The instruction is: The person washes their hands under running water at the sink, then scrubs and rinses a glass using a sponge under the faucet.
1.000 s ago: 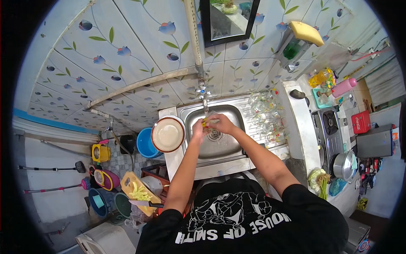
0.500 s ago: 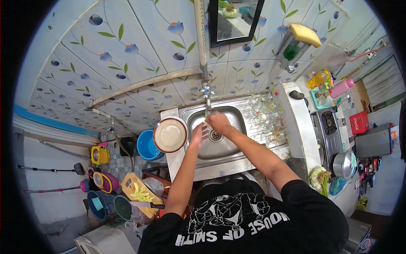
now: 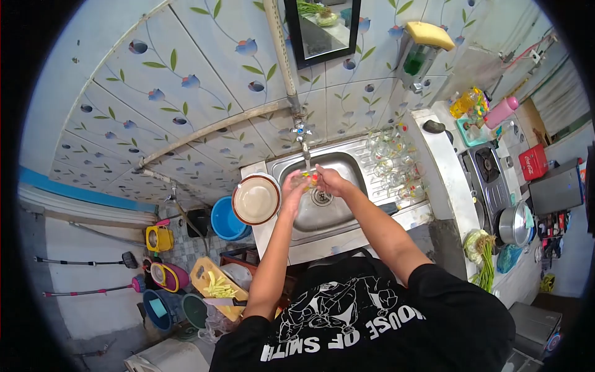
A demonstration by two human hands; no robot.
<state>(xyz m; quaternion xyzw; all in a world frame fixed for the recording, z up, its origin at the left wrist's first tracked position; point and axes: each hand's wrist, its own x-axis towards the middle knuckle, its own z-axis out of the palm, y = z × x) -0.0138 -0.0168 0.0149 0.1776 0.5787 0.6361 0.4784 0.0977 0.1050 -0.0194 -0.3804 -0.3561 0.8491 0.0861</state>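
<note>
Over the steel sink (image 3: 322, 224), a clear glass with red and yellow marks (image 3: 308, 179) is held between my two hands, just below the faucet (image 3: 306, 155). My left hand (image 3: 294, 188) has its fingers around the left side of the glass. My right hand (image 3: 331, 181) grips the glass from the right. The drain (image 3: 321, 198) shows under the hands. Several clear glasses (image 3: 393, 164) stand on the ribbed drainboard right of the basin. Stacked bowls with a brown rim (image 3: 256, 199) sit on the counter left of the sink.
A blue bucket (image 3: 228, 218) stands left of the counter. At the lower left, a cutting board (image 3: 204, 273) holds cut vegetables and a knife (image 3: 223, 302). To the right are a gas stove (image 3: 488, 164), a pot (image 3: 513, 224) and leafy vegetables (image 3: 485, 263). A soap dispenser (image 3: 416, 62) hangs on the wall.
Half a second ago my left hand was apart from the glass with fingers spread; now it holds the glass too. My right hand has come down slightly from the faucet. The view has shifted.
</note>
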